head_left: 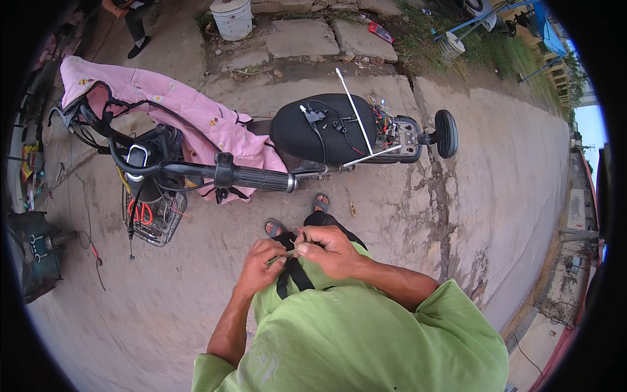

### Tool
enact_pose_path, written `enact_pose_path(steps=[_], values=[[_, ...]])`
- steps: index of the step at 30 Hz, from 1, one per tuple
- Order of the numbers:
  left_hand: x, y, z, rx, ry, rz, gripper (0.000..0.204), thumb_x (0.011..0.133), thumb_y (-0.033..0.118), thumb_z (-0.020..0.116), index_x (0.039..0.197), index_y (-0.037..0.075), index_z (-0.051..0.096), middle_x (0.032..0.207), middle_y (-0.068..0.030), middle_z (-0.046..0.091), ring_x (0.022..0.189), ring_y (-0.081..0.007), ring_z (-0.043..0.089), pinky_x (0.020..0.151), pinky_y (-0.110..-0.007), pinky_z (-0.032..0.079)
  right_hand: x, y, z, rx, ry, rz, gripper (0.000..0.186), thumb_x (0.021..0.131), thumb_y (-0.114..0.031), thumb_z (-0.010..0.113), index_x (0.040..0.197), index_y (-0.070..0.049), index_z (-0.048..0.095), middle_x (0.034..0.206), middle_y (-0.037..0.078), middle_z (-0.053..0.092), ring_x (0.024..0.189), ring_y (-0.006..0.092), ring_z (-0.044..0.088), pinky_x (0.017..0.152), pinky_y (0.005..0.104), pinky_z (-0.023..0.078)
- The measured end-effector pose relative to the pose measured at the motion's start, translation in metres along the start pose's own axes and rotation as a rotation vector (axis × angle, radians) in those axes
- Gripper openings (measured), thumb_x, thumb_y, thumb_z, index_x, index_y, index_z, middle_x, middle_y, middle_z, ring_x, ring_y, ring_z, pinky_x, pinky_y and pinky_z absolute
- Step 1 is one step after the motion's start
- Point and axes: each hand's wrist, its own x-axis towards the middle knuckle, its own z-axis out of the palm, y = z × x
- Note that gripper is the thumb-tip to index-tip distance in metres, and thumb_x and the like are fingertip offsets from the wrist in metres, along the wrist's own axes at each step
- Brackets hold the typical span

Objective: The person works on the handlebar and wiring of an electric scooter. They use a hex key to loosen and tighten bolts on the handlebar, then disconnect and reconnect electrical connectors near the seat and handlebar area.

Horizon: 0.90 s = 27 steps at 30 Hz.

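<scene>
In front of my waist, my left hand (260, 262) and my right hand (330, 251) are closed and nearly touching. Between them runs a thin olive-green strip (277, 259), perhaps a cable, gripped by the left fingers. Thin wire-like ends (296, 239) show at my right thumb and fingertips; how they join the strip is hidden. Beyond my feet an electric scooter stands sideways, with its handlebar grip (264, 178) at the left and its black seat (323, 128) at the right. A small wiring harness (320, 117) and a white L-shaped strip (354, 108) lie on the seat.
A pink quilted cover (215, 134) drapes over the scooter's front. Loose colored wires (384, 124) show behind the seat, near a backrest pad (446, 134). A wire basket (157, 222) holds red-orange loops. A dark bag (32, 255) lies left; a white bucket (232, 19) and another person's leg (135, 27) are beyond.
</scene>
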Motion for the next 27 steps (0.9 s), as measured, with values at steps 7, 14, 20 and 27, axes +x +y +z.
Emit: enact_pose_path(steps=[7, 14, 20, 27], values=[[0.041, 0.028, 0.044, -0.014, -0.042, -0.076, 0.024, 0.091, 0.010, 0.069, 0.114, 0.002, 0.068, 0.118, -0.0151, 0.066, 0.110, -0.0327, 0.064, 0.101, -0.040, 0.048, -0.027, -0.027, -0.074, 0.335, 0.146, 0.106, 0.025, 0.103, -0.021, 0.057, 0.093, 0.001, 0.067, 0.075, -0.002, 0.057, 0.069, 0.0062, 0.049, 0.063, 0.0275, 0.042], [0.111, 0.071, 0.111, -0.077, -0.048, -0.184, 0.028, 0.096, 0.015, 0.068, 0.120, 0.001, 0.067, 0.108, -0.0152, 0.068, 0.102, -0.0312, 0.066, 0.092, -0.037, 0.051, -0.038, 0.008, -0.183, 0.639, 0.466, 0.156, 0.032, 0.102, -0.026, 0.063, 0.118, 0.002, 0.064, 0.070, -0.006, 0.048, 0.057, 0.0030, 0.037, 0.051, 0.0222, 0.030], [0.199, 0.124, 0.182, -0.087, -0.046, -0.082, 0.025, 0.097, 0.012, 0.065, 0.118, -0.001, 0.067, 0.108, -0.0122, 0.071, 0.096, -0.0220, 0.069, 0.087, -0.034, 0.052, -0.099, 0.061, -0.275, 0.373, 0.360, 0.347, 0.043, 0.098, -0.025, 0.069, 0.133, 0.000, 0.061, 0.073, -0.008, 0.049, 0.061, 0.0025, 0.039, 0.054, 0.0225, 0.032], [0.293, 0.162, 0.255, -0.408, -0.127, -0.250, 0.031, 0.102, 0.015, 0.063, 0.129, 0.000, 0.062, 0.095, -0.0051, 0.068, 0.081, -0.0104, 0.064, 0.076, -0.029, 0.053, -0.143, 0.086, -0.325, -0.041, 0.167, 0.390, 0.038, 0.093, -0.023, 0.072, 0.124, -0.002, 0.066, 0.071, -0.004, 0.052, 0.066, 0.0056, 0.046, 0.061, 0.0273, 0.041]])
